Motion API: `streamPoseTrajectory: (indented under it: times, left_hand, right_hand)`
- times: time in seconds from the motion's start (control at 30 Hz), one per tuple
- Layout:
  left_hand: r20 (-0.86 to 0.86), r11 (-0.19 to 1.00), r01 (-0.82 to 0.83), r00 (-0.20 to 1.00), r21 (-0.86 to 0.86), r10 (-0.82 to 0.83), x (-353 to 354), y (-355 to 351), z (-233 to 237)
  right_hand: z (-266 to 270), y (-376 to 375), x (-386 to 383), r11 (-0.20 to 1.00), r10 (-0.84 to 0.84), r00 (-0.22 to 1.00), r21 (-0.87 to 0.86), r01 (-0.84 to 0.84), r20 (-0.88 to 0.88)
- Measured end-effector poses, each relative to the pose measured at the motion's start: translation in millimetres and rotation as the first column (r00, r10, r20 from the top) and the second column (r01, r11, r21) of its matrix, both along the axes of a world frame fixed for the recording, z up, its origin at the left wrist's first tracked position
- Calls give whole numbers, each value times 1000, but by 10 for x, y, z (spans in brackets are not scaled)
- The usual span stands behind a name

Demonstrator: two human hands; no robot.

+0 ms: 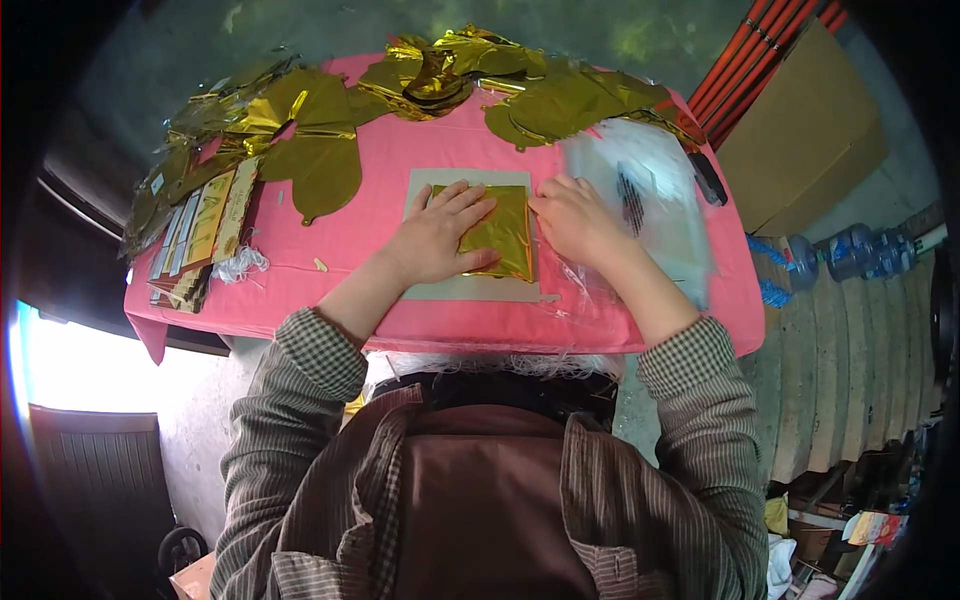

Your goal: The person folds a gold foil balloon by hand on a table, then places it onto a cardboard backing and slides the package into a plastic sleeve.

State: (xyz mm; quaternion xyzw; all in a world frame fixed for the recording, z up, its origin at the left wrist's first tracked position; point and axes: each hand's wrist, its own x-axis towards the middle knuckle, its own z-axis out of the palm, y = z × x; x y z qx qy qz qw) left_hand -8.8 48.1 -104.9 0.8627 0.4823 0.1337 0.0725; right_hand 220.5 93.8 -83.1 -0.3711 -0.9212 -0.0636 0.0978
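Pink surface (330, 280) carries a clear plastic stack (665, 245) off to the right, grey board (450, 289) near the middle. Folded gold foil (507, 240) sits on the board. Left hand (435, 235): flat on the foil, fingers spread. Right hand (578, 220): fingers curled at its right edge; can't tell if pinching. I'd keep left pressure even, square the edge to the board, smooth outward, avoid tugging.

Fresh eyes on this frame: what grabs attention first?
The pink tablecloth mid-frame, with shiny gold foil balloons strewn along its far edge. Near its centre, the left hand lies spread on folded gold foil atop a grey board; the right hand is at the foil's right edge.
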Motion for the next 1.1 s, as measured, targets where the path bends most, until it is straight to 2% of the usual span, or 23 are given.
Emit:
streamPoseTrajectory:
  times: [0.1,0.23,0.3,0.4,0.53,0.6,0.63,0.7,0.73,0.83,0.9,1.1]
  left_hand:
    - [3,1000,2,1000,-1,-2,-16,11,12]
    - [18,1000,14,1000,6,-14,-16,18,13]
    - [24,1000,16,1000,7,-16,-16,15,5]
    - [29,1000,12,999,18,-12,-26,21,-6]
    - [27,999,11,1000,33,-12,-25,25,-31]
    - [23,999,10,1000,42,-11,-21,30,-36]
    - [20,998,8,1000,55,-9,-24,31,-55]
    - [16,998,-1,1000,68,0,-38,32,-62]
    - [19,998,7,1000,69,-9,-36,38,-65]
    - [26,997,13,1000,70,-15,-35,42,-61]
    - [26,998,18,999,65,-20,-29,38,-58]
    - [19,998,10,1000,54,-11,-27,32,-49]
  right_hand:
    - [36,18,14,997,9,997,71,-15,79]
    - [171,76,-32,999,-29,990,17,27,136]
    - [131,137,-50,994,-42,998,-106,36,-50]
    - [23,252,-96,978,-94,985,-199,64,-144]
    - [54,318,-150,950,-170,978,-284,129,-122]
    - [106,344,-204,917,-271,963,-306,254,-11]
    - [50,394,-202,918,-269,963,-305,253,-12]
    - [-74,468,-208,952,-291,955,84,295,-57]
    - [-122,502,-167,953,-286,957,83,290,-56]
    - [-68,482,-135,967,-245,958,38,253,-152]
    - [-23,453,-137,965,-197,973,-198,171,-123]
    - [-80,596,-178,955,-195,971,-251,156,-141]
